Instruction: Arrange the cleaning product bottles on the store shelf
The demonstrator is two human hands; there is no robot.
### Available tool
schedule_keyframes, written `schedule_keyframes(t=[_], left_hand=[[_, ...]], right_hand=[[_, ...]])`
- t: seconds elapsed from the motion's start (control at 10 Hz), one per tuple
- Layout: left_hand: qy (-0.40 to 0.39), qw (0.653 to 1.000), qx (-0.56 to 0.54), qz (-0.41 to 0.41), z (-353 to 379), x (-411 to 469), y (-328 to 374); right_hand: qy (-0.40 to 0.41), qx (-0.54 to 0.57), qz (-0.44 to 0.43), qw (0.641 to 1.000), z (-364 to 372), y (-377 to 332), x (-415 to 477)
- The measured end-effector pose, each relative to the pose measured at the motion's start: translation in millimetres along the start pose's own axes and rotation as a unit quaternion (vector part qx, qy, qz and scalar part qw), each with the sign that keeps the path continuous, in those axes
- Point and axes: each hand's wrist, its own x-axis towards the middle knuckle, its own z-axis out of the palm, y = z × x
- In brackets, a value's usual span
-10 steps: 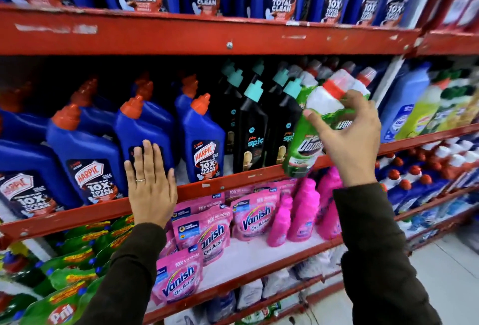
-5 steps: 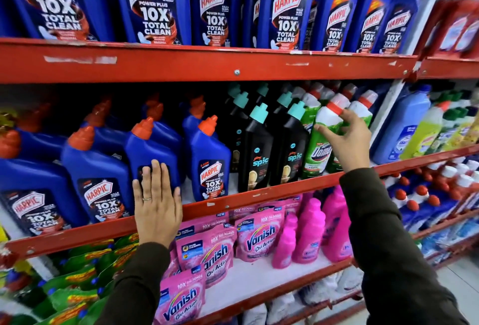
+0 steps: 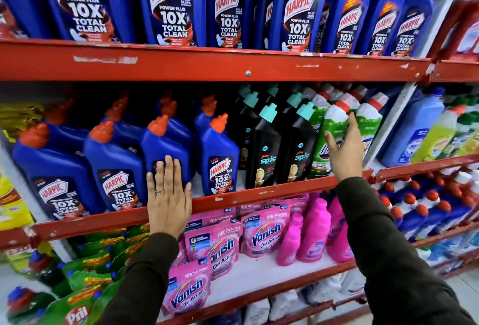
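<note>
Packed blue Harpic bottles [image 3: 220,164] and black Spic bottles [image 3: 261,153] are blocking the middle shelf [image 3: 259,196], leaving only narrow gaps between necks.

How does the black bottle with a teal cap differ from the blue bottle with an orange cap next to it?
The black plastic bottle with the teal cap is slimmer, and its label reads "spic". The blue plastic bottle with the orange cap is broader, and its label reads "Harpic". Both stand upright at the front of the red metal shelf, with angled necks.

Shop aisle: red shelves [image 3: 207,65] of branded cleaning bottles [image 3: 171,3].
</note>
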Motion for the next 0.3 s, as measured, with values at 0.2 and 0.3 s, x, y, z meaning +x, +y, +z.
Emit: schedule_keyframes(t=[0.2, 0.3], left_hand=[[-0.052, 0.997, 0.018, -0.049, -17, -14, 16], [-0.082, 0.994, -0.017, -0.073, -34, -33, 43]], right_hand=[[-0.036, -0.023, -0.008, 0.999, 13, 27, -61], [-0.075, -0.023, -0.058, 0.995, 19, 34, -98]])
